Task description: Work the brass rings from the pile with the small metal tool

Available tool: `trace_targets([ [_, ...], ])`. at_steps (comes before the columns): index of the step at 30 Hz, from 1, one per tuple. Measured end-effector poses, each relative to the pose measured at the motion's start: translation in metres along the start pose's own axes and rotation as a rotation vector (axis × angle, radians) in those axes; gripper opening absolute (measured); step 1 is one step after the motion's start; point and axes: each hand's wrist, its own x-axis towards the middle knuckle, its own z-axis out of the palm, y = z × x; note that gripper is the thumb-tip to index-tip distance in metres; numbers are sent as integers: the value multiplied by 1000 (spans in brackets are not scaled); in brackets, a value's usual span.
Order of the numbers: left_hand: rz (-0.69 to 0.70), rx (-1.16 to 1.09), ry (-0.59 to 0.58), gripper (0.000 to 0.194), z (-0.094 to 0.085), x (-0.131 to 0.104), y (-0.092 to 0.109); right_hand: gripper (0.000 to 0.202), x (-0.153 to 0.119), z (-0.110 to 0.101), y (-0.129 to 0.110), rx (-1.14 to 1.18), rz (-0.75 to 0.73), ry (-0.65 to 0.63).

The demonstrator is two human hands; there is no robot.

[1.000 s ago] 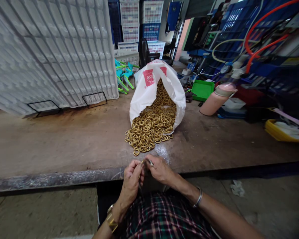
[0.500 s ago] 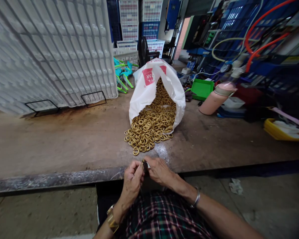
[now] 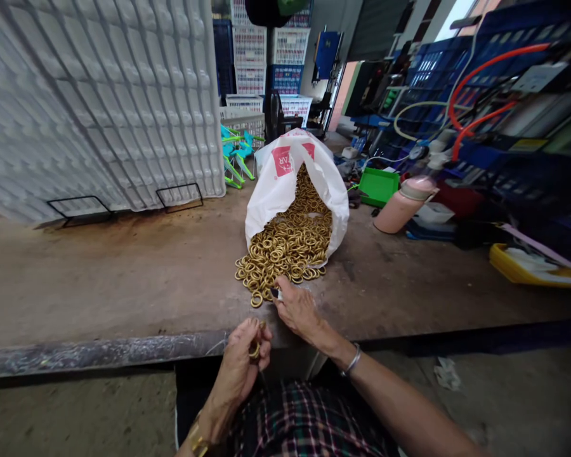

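My left hand (image 3: 244, 355) is closed just off the table's front edge, its fingers round a brass-coloured ring (image 3: 254, 351). My right hand (image 3: 299, 312) reaches over the front of a heap of brass-coloured rings (image 3: 290, 244), fingers bent together. At its fingertips is a small dark piece (image 3: 275, 292) with something white beside it; whether it is held or worn on a finger I cannot tell. The heap spills out of a white plastic bag (image 3: 261, 206) with red print, lying on its side. One ring (image 3: 256, 299) lies at the heap's near edge.
On the wooden table (image 3: 124, 279), stacked white ribbed trays (image 3: 137, 101) stand at the left in black wire holders. To the right are a green tray (image 3: 379, 186), a pink bottle (image 3: 403, 206) and a yellow tray (image 3: 518, 270). Crates (image 3: 250, 47) are stacked behind.
My hands, together before at the table edge, are now apart. The right has moved forward to the heap; the left has drawn down and left with a ring. The view has tilted up slightly.
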Motion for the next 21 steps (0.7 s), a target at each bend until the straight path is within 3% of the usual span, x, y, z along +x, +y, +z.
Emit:
trace_targets([
  [7,-54,-108,5,24,-7,2,0,18,19,0,-10,-95,76,-53],
  [13,-118,-261,20,18,-10,6,3,19,20,3,4,7,54,24],
  [16,-135,-272,58,20,-9,11,2,20,21,5,15,170,103,116],
  [21,-9,-120,40,29,3,25,1,25,23,6,26,665,192,255],
])
